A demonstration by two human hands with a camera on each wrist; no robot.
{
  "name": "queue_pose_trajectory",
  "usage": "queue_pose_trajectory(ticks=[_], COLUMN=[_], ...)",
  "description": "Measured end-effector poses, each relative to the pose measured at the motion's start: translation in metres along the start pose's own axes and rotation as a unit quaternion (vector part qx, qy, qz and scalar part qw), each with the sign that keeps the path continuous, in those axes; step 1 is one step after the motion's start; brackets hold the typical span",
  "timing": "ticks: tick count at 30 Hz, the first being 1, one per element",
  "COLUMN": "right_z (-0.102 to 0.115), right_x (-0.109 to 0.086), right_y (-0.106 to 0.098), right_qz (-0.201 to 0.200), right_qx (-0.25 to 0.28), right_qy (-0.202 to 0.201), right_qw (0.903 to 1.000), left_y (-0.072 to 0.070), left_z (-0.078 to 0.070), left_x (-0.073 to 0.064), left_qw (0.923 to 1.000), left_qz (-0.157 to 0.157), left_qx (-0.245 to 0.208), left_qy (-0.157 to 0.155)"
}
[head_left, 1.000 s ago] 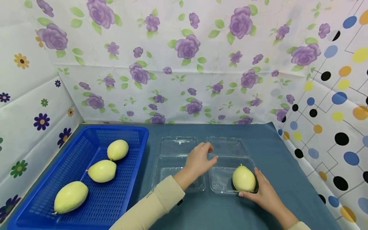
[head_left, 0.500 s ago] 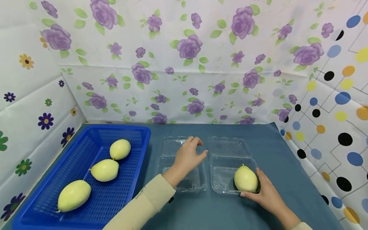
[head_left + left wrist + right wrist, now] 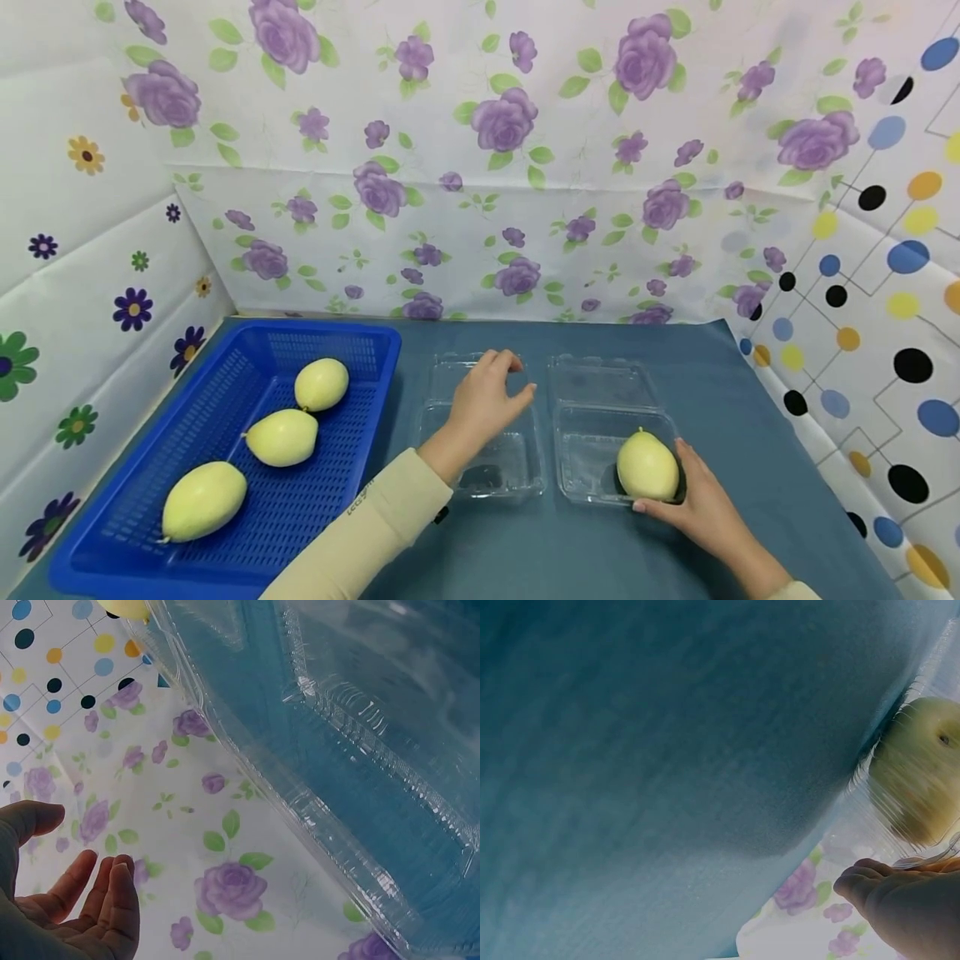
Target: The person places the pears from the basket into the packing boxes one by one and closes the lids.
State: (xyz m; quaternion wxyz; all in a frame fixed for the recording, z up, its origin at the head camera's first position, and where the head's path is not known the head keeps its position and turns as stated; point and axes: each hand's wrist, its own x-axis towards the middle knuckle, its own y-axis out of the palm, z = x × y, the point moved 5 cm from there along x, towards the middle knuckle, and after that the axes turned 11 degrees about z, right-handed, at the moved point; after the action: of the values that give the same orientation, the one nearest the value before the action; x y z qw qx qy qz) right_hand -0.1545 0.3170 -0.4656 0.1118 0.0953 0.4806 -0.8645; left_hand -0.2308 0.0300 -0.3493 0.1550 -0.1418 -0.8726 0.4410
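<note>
My right hand (image 3: 708,512) holds the front right corner of a clear plastic box (image 3: 588,446), its thumb at the front rim and its fingers along the right side. A pale yellow pear (image 3: 647,468) stands stem up in that corner of the box. My left hand (image 3: 480,400) hovers over a second clear box (image 3: 513,454) to the left, holding nothing, fingers loosely bent and thumb apart. In the left wrist view the hand (image 3: 82,900) is clear of the box (image 3: 337,817). The right wrist view shows the pear (image 3: 922,772) through the plastic wall.
A blue plastic basket (image 3: 392,358) stands at the left with three pale yellow pears (image 3: 283,437) in it. Both boxes have their lids (image 3: 603,383) folded back on the blue-green tabletop (image 3: 525,550). Patterned sheets (image 3: 450,208) rise behind and at both sides.
My left hand has moved left, from between the two boxes to over the left box. The right hand stays at the corner of the right box. The whole view has shifted slightly.
</note>
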Motion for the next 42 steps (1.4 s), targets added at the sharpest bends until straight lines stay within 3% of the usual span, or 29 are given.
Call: queue_pose_trajectory(ticks=[6,22,30,42], right_z=[0.0,0.0,0.001,0.003], right_x=[-0.001,-0.001,0.0,-0.001], right_y=[-0.002,-0.001,0.0,-0.001], right_qz=[-0.004,-0.01,-0.004,-0.008], right_qx=[-0.003,-0.003,-0.008,-0.006], right_qy=[0.0,-0.009,-0.008,-0.013], right_qw=[1.0,0.9999,0.9999,0.9999], left_y=[-0.005,-0.035,-0.043,-0.061], left_z=[0.002,0.017,0.02,0.031], left_x=[0.001,-0.007,-0.007,-0.012], left_qw=[1.0,0.9982,0.9979,0.9951], left_qz=[0.004,-0.055,-0.054,-0.082], left_qx=[-0.001,0.01,0.0,0.002], left_qy=[-0.007,-0.019,-0.037,-0.056])
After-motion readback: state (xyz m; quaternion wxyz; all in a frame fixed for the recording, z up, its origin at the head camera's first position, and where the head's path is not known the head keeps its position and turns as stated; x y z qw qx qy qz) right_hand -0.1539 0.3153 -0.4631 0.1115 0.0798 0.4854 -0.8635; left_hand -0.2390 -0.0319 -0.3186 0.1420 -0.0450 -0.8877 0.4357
